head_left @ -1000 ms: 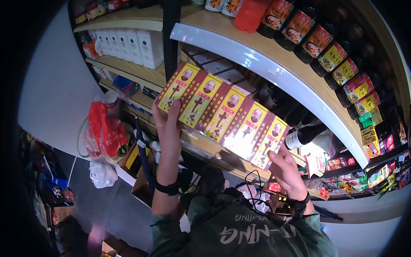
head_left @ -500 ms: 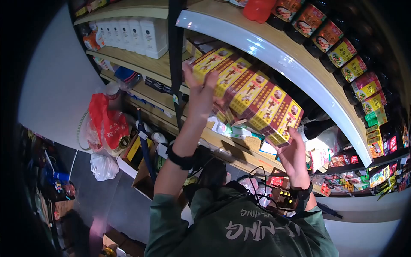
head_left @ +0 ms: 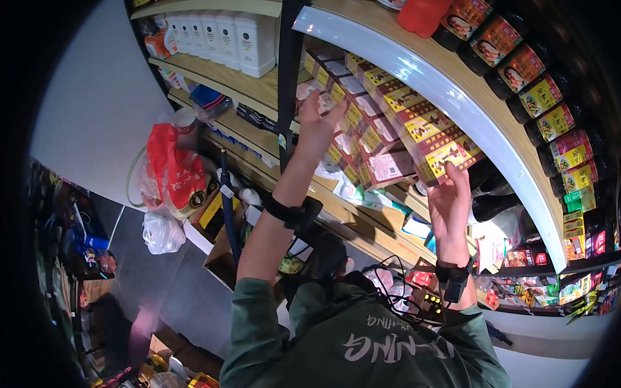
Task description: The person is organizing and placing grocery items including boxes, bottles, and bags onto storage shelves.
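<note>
A row of yellow-and-maroon cartons (head_left: 420, 123) sits tilted under the curved white shelf edge. My right hand (head_left: 448, 204) grips its near end, thumb on the printed face and the other fingers partly hidden beneath. Left of that row, more of the same cartons (head_left: 365, 119) stand stacked, some showing paler sides and one a square printed code. My left hand (head_left: 315, 126) is open beside this stack, fingers spread and their tips overlapping the leftmost cartons.
Dark sauce bottles (head_left: 501, 48) line the shelf above. White jugs (head_left: 252, 45) stand on the left shelf beyond a dark upright post (head_left: 290, 84). A red bag (head_left: 174, 168), a blue umbrella (head_left: 228, 207) and a white bag (head_left: 160, 233) are at lower left.
The carton row, held between both hands before, has moved up and back under the shelf edge. My left hand has let go of it; the stack beside it is now exposed.
</note>
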`<state>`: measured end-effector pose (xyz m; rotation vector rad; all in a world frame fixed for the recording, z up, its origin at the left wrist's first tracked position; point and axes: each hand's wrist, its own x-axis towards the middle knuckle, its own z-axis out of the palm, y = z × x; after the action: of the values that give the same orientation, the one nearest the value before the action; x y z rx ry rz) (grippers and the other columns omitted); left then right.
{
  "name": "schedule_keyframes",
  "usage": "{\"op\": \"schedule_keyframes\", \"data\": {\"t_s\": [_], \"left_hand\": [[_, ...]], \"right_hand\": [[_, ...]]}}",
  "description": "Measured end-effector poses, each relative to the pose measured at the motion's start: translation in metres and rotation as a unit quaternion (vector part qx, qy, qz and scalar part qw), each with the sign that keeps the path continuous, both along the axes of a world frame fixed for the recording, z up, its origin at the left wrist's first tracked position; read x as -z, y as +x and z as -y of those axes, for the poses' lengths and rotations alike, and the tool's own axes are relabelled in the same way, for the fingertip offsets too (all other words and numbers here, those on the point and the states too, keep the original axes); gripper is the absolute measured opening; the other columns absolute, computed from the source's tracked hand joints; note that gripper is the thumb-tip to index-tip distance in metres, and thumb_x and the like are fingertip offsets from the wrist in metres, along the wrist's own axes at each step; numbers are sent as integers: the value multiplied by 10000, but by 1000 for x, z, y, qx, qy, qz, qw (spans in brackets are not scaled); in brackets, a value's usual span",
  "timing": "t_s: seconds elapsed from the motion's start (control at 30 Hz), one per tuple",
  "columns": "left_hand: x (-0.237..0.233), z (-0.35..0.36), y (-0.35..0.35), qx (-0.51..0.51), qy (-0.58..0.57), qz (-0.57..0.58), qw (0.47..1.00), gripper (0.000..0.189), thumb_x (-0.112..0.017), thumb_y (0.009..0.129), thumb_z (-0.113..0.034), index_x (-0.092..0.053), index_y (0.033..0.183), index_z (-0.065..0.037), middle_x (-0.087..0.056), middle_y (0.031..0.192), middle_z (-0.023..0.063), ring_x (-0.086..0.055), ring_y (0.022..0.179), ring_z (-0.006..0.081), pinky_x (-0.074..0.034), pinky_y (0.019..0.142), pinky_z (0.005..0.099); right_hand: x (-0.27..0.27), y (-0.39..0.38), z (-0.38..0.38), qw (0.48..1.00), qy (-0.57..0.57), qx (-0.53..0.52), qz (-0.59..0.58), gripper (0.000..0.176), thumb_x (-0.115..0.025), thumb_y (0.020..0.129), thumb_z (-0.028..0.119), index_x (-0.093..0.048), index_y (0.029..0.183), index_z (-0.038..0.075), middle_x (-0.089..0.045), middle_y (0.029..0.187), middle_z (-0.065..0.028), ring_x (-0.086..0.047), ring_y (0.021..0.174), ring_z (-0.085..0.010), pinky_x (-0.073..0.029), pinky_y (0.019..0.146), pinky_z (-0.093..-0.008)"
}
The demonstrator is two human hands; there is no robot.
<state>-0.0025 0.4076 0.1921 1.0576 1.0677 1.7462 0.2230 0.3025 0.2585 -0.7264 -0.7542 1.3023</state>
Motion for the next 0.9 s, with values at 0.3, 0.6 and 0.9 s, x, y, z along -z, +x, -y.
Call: {"op": "schedule_keyframes", "data": {"t_s": [0.3, 0.6, 0.9], "left_hand": [[28, -25, 22, 53, -45, 52, 996, 894, -758, 813, -308, -253, 1402, 136, -491, 1306, 223, -523, 1171, 270, -421, 985, 348], [37, -45, 29, 75, -20, 67, 995, 761, -710, 758, -243, -372, 1324, 137, -502, 1292, 256, -519, 1183, 335, -399, 1002, 372], [36, -42, 40, -37, -79, -55, 995, 507, -653, 806, -273, -515, 1164, 59, -597, 1064, 150, -575, 973, 217, -445, 854, 322]], "right_hand": [[-6, -20, -67, 997, 38, 59, 30, 384, -561, 895, 11, -437, 1258, -9, -505, 1238, -171, -539, 1146, -306, -471, 995, -511], [35, 0, -173, 989, 95, 103, 36, 341, -536, 913, 9, -482, 1249, 16, -510, 1268, -157, -494, 1212, -306, -441, 1010, -523], [20, 7, -222, 972, 72, 194, 107, 419, -572, 881, 135, -501, 1274, 7, -512, 1290, -179, -492, 1216, -308, -407, 1020, -464]]}}
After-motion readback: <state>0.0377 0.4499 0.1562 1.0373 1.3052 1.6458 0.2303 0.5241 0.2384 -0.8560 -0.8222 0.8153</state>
